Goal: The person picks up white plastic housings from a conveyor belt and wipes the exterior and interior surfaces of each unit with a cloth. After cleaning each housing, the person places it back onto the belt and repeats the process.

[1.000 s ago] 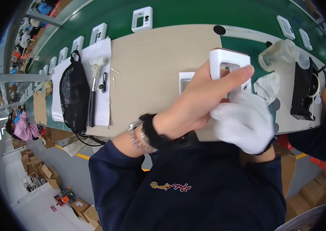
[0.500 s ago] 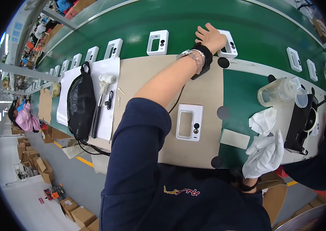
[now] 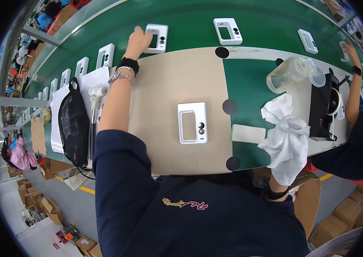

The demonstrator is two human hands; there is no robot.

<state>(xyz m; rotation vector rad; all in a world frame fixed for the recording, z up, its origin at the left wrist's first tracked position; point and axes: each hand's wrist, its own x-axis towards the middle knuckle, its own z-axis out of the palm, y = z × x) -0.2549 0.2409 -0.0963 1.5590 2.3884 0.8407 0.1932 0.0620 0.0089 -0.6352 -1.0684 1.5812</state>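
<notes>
My left hand (image 3: 140, 41) reaches out to the far left of the bench, its fingers closed at the left edge of a white plastic housing (image 3: 162, 39) that is slightly blurred. Another such housing (image 3: 203, 122), with a rectangular opening and two round dark lenses, lies on the beige mat (image 3: 160, 94) before me. At the right, a bunched white cloth (image 3: 290, 139) covers my right hand, which seems to grip it from inside; its fingers are hidden. A second crumpled white cloth (image 3: 277, 108) lies just beyond, and a pale flat pad (image 3: 248, 133) to its left.
More housings (image 3: 228, 31) line the green belt (image 3: 190, 21). On the left lie a black mesh bag (image 3: 76, 124) and a brush-like tool (image 3: 93, 111). To the right stand a clear plastic jar (image 3: 284, 75) and a black stand (image 3: 322, 107). A co-worker's arm (image 3: 353, 92) reaches in at far right.
My left hand has gone left from one housing to another, its spread fingers now closed at that one's edge. That housing sits slightly nearer. My view has shifted; the cloth over my right hand is more bunched.
</notes>
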